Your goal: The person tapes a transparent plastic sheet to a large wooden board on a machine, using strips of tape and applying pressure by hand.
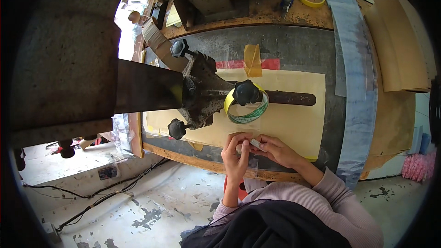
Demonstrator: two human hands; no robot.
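Both hands meet over the near edge of the work table. Between them is a small pale, flat piece (256, 143), whose kind I cannot make out. My left hand (235, 156) is closed, its thumb and fingers pinching at the piece's left end. From the right, my right hand (277, 152) grips the same piece with curled fingers. Just beyond the hands lies a large cream sheet (294, 121) on the dark table board. Above the sheet, a roll of yellow tape (228, 104) hangs round a black knob (246, 92) of the machine head.
A heavy machine arm (149, 86) reaches in from the left, with further black knobs (177, 129). Red and tan tape strips (252, 59) lie behind the sheet. Another yellow tape roll (311, 4) rests at the back. Cardboard (398, 50) stands at right; cables (96, 200) run along the floor.
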